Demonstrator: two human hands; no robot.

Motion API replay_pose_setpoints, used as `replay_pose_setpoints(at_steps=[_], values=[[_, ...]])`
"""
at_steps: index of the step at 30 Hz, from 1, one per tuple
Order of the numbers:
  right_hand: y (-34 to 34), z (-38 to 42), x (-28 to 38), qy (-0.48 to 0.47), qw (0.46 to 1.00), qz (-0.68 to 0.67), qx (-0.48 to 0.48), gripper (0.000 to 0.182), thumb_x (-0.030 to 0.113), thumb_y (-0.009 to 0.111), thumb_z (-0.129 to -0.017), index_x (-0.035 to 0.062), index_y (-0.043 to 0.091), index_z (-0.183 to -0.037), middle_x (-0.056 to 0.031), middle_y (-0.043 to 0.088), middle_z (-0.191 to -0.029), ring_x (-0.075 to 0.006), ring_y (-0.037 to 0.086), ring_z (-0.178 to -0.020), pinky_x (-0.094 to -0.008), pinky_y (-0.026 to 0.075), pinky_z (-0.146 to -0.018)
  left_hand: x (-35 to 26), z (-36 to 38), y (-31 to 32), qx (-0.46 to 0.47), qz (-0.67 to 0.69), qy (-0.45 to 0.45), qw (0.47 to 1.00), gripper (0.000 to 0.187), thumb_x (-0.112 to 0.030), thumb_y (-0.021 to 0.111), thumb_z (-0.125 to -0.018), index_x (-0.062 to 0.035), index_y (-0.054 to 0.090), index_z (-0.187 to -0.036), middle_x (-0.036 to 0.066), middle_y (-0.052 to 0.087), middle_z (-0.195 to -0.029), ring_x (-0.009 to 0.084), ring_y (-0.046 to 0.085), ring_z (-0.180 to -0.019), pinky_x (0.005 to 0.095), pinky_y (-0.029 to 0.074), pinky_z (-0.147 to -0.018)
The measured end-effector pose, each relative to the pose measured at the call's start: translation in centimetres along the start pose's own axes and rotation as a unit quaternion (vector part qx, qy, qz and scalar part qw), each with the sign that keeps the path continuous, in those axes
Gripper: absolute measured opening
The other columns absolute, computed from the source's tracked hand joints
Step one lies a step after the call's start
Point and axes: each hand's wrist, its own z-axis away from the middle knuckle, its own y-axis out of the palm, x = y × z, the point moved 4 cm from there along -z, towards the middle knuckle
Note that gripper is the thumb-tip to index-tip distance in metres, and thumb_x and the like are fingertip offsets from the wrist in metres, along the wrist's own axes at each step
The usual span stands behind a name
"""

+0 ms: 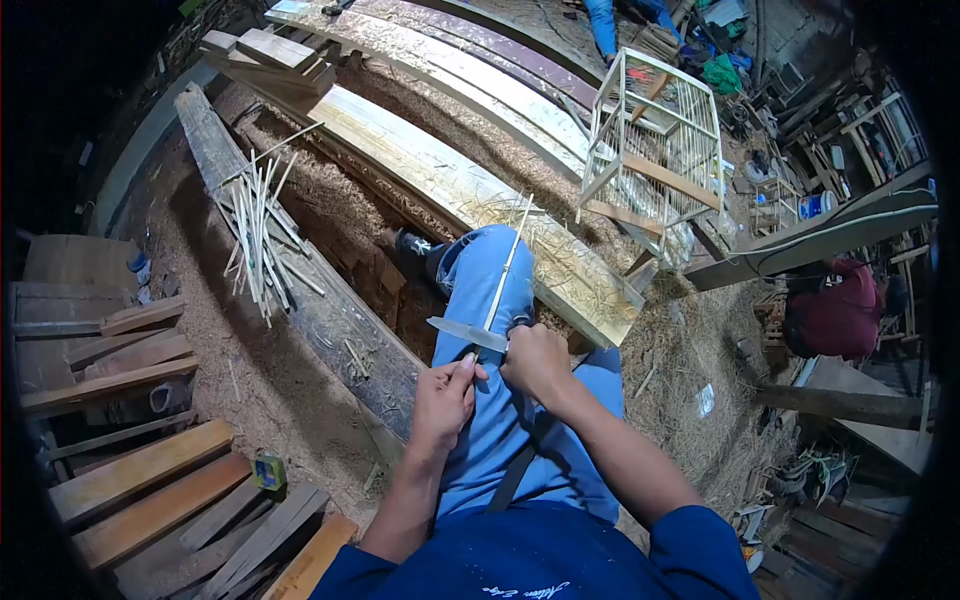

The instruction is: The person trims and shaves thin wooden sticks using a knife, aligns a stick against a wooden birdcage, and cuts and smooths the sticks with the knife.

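Note:
My right hand is closed round the handle of a knife, its blade pointing left above my thigh. A thin pale bamboo strip runs up along my knee, and the blade lies across its lower part. Just below the blade, my left hand pinches the lower end of the strip between thumb and fingers. To the left, a loose pile of similar thin sticks rests on a weathered plank.
A long pale beam lies beyond my knee. At the right back stands a slatted wooden cage. Boards are stacked at the lower left, near a green tape measure. Shavings cover the ground. Another person's blue-clad leg shows at the top.

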Motion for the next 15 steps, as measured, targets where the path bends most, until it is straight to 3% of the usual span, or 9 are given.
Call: replay_pose_setpoints(at_steps=[7, 9, 12, 13, 15], values=[[0.9, -0.5, -0.8, 0.013, 1.000, -0.010, -0.001, 0.019, 0.014, 0.068, -0.071, -0.0005, 0.071, -0.083, -0.0274, 0.068, -0.083, -0.0443, 0.068, -0.081, -0.0521, 0.055, -0.077, 0.1, 1.3, -0.3, -0.007, 0.010, -0.003, 1.000, 0.034, -0.025, 0.051, -0.104, 0.0002, 0.064, -0.086, -0.006, 0.040, -0.047, 0.0031, 0.030, -0.034, 0.0219, 0.023, -0.033], [1.7, -1.6, -3.4, 0.112, 0.990, -0.072, -0.055, 0.019, 0.012, 0.065, -0.072, -0.0030, 0.070, -0.082, -0.0294, 0.067, -0.083, -0.0473, 0.067, -0.083, -0.0547, 0.054, -0.077, 1.2, 2.7, -0.6, -0.018, 0.009, -0.018, 1.000, 0.033, -0.024, 0.050, -0.104, 0.0002, 0.062, -0.085, -0.006, 0.039, -0.046, 0.0034, 0.030, -0.033, 0.0218, 0.023, -0.032], [2.0, -2.1, -3.5, 0.071, 0.993, -0.042, -0.080, 0.020, 0.010, 0.061, -0.073, -0.0048, 0.070, -0.083, -0.0299, 0.069, -0.086, -0.0460, 0.068, -0.086, -0.0525, 0.056, -0.078, 2.0, 4.1, -1.8, -0.040, 0.025, -0.038, 0.998, 0.034, -0.024, 0.049, -0.105, 0.0009, 0.061, -0.085, -0.006, 0.038, -0.046, 0.0037, 0.030, -0.033, 0.0219, 0.023, -0.032], [2.5, -2.2, -3.7, 0.101, 0.991, -0.080, -0.040, 0.020, 0.009, 0.062, -0.073, -0.0047, 0.070, -0.084, -0.0301, 0.068, -0.086, -0.0457, 0.069, -0.086, -0.0518, 0.056, -0.078, 2.0, 4.1, -1.9, -0.030, 0.016, -0.032, 0.999, 0.036, -0.026, 0.050, -0.104, 0.0020, 0.063, -0.086, -0.005, 0.040, -0.046, 0.0038, 0.031, -0.033, 0.0222, 0.023, -0.032], [0.8, -0.9, -2.1, 0.072, 0.995, -0.060, -0.027, 0.019, 0.009, 0.063, -0.073, -0.0045, 0.070, -0.083, -0.0301, 0.068, -0.086, -0.0453, 0.069, -0.085, -0.0516, 0.056, -0.078, 0.9, 2.4, -1.2, -0.011, 0.015, -0.009, 1.000, 0.037, -0.027, 0.051, -0.104, 0.0030, 0.065, -0.087, -0.005, 0.041, -0.047, 0.0039, 0.032, -0.034, 0.0226, 0.023, -0.032]])
